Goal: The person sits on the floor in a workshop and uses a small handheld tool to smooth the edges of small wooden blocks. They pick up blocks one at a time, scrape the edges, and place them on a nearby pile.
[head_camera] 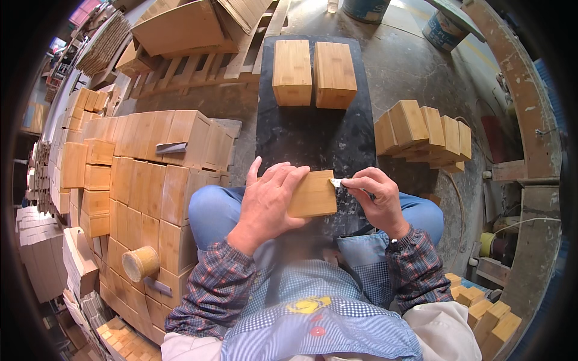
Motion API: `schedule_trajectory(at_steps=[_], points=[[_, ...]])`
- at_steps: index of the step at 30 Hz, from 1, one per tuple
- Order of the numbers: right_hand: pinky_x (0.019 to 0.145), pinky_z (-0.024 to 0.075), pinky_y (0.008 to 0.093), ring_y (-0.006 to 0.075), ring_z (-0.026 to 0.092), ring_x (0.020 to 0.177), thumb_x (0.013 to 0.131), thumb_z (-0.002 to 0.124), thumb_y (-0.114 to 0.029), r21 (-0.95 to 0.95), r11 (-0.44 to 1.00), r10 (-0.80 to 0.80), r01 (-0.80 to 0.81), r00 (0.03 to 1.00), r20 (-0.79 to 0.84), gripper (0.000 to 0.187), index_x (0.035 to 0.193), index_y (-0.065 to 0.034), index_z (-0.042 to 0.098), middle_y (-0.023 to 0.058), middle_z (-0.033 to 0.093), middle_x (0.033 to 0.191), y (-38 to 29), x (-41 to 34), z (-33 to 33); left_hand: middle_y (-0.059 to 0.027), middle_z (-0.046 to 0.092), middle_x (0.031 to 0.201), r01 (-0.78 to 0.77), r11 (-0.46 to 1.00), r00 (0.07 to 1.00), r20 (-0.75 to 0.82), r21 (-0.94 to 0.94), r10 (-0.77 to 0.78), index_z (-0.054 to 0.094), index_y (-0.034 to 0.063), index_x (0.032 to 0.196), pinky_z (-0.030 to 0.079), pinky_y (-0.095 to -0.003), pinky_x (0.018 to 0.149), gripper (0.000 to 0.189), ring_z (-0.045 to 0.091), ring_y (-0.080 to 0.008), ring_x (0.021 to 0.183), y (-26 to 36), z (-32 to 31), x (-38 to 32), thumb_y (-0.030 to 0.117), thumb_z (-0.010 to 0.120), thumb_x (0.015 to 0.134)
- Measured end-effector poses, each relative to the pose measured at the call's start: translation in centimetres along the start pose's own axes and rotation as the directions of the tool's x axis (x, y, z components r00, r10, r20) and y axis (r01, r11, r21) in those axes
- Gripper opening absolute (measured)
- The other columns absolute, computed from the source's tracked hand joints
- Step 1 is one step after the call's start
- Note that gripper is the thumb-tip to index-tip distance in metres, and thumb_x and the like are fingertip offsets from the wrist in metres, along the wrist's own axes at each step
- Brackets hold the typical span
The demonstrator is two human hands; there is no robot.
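My left hand (271,201) grips a bamboo wood box (314,195) from its left side, thumb along the near edge, above the near part of a black bench board (318,131). Between the thumb and fingertips of my right hand (377,196) is a small whitish scraper or folded piece (336,182), touching the box's right edge near its far corner; its exact kind cannot be told. Two more wooden boxes, one at left (292,67) and one at right (335,70), stand side by side at the board's far end.
Stacked wooden boxes (151,180) rise at my left, bearing a round tub (140,264) and a flat metal blade (172,148). More boxes (408,124) are piled right of the board. Beyond lie a wooden pallet (194,72), a cardboard carton (185,29) and metal drums (445,31).
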State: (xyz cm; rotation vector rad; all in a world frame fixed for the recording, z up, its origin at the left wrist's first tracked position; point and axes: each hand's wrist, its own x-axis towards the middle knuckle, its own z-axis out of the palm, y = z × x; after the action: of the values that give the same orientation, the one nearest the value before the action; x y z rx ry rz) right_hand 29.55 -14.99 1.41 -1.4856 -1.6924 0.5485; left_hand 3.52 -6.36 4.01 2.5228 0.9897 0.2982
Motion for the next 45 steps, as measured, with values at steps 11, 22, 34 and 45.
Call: schedule_trajectory(at_steps=[11, 22, 34, 45], points=[[0.073, 0.0565, 0.0334, 0.0234, 0.07, 0.087, 0.086, 0.079, 0.004, -0.007, 1.0, -0.029, 0.029, 1.0, 0.008, 0.025, 0.106, -0.0097, 0.081, 0.0072, 0.071, 0.096, 0.1, 0.2, -0.3, -0.0046, 0.062, 0.137, -0.006, 1.0, 1.0, -0.003, -0.004, 0.006, 0.05, 0.0198, 0.148, 0.023, -0.0604, 0.127, 0.102, 0.053, -0.0279, 0.139, -0.1, 0.1, -0.1, 0.036, 0.098, 0.06], [0.074, 0.0561, 0.0339, 0.0249, 0.07, 0.087, 0.085, 0.079, 0.004, 0.049, 0.998, 0.023, -0.027, 0.997, 0.07, 0.024, 0.105, -0.009, 0.081, 0.0084, 0.071, 0.094, -0.5, 1.1, -1.1, -0.0056, 0.062, 0.136, -0.002, 1.0, 1.0, -0.003, -0.005, 0.002, 0.051, 0.0189, 0.147, 0.023, -0.0602, 0.127, 0.101, 0.054, -0.0272, 0.137, 0.0, -0.1, 0.0, 0.036, 0.098, 0.06], [0.078, 0.0563, 0.0335, 0.0255, 0.073, 0.089, 0.086, 0.074, 0.007, 0.128, 0.986, 0.094, -0.11, 0.988, 0.124, 0.021, 0.102, -0.0045, 0.079, 0.0104, 0.073, 0.093, -0.4, 2.1, -1.6, -0.0051, 0.061, 0.134, -0.034, 0.999, 0.999, 0.001, 0.02, 0.034, 0.049, 0.0183, 0.147, 0.023, -0.0607, 0.125, 0.098, 0.055, -0.0256, 0.135, -0.6, 0.3, -0.3, 0.039, 0.095, 0.064], [0.08, 0.0512, 0.0246, 0.0094, 0.066, 0.089, 0.099, 0.066, 0.0, 0.409, 0.849, 0.246, -0.336, 0.935, 0.257, 0.011, 0.105, 0.0006, 0.076, 0.0023, 0.073, 0.092, 0.9, -0.4, -0.4, -0.0121, 0.052, 0.149, -0.049, 0.999, 0.993, -0.104, 0.023, 0.051, 0.044, 0.0136, 0.154, 0.021, -0.0599, 0.128, 0.107, 0.046, -0.0317, 0.146, -0.8, 0.8, -1.4, 0.042, 0.095, 0.065]])
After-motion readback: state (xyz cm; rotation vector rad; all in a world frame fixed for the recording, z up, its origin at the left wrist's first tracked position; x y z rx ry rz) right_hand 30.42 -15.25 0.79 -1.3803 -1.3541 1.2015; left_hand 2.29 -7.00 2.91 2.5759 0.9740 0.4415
